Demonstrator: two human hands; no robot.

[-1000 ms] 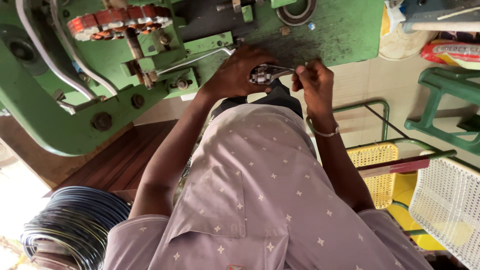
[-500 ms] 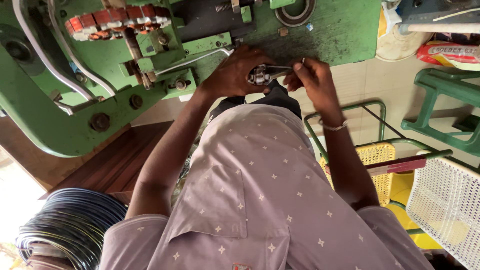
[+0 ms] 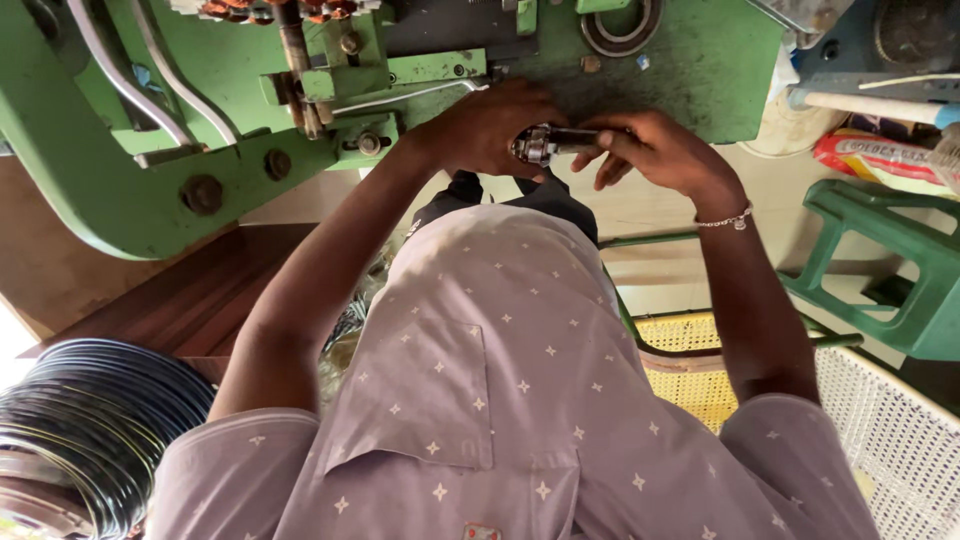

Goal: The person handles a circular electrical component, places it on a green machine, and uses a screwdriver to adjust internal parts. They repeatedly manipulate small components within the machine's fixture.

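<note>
Both hands on a small metal part (image 3: 545,143) at the green machine (image 3: 690,70).
Left hand (image 3: 490,128) closed around its left end — right hand (image 3: 655,150) pinching the right end with fingertips; far right, a red-and-yellow printed packet (image 3: 868,155) lies above the green stool (image 3: 900,270).

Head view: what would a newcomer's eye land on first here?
First, the two hands meeting at top centre: the left hand and right hand both grip a small metal cylindrical part against the green machine. Next, the coil of dark wire at lower left, and the yellow perforated crate at right.
</note>
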